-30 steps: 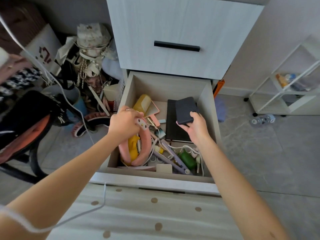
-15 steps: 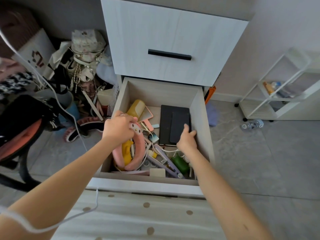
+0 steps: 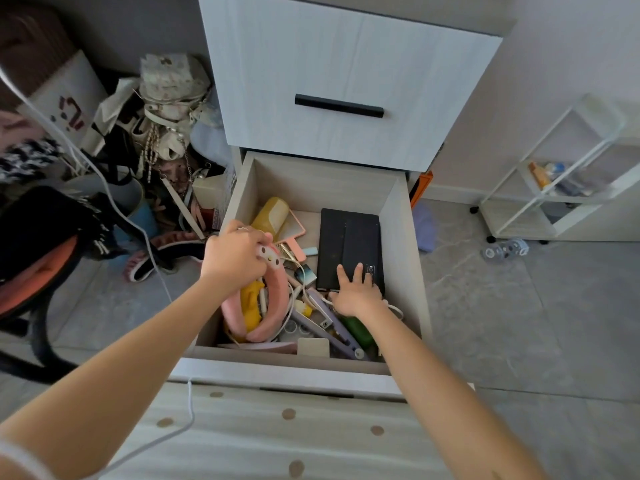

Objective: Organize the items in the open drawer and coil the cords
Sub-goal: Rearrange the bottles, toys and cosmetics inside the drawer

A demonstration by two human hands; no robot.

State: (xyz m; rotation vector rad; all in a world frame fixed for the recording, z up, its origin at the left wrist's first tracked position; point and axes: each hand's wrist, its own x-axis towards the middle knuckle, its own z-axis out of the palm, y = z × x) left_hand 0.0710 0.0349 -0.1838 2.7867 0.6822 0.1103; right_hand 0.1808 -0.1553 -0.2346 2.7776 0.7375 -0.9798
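The open drawer (image 3: 401,244) is full of mixed items. My left hand (image 3: 235,254) grips a small pink and white cartoon-faced item (image 3: 269,255) above the drawer's left side, over a pink plush headband (image 3: 277,306) with a yellow toy (image 3: 252,303) inside it. My right hand (image 3: 355,289) lies flat with spread fingers on a small dark slab (image 3: 360,244) stacked on a black notebook (image 3: 332,244) at the drawer's right. White cords (image 3: 298,289) tangle in the middle. A purple flat tool (image 3: 332,323) and a green bottle (image 3: 358,332) lie near the front.
A yellow case (image 3: 272,213) and pink hand mirror (image 3: 294,233) sit at the drawer's back left. A closed drawer with a black handle (image 3: 339,106) is above. Bags and clutter (image 3: 162,116) pile up left. A white cable (image 3: 104,188) crosses the left side. A white shelf (image 3: 561,181) stands right.
My right hand has set the small dark slab down onto the black notebook and now rests flat on its near end. My left hand stays where it was.
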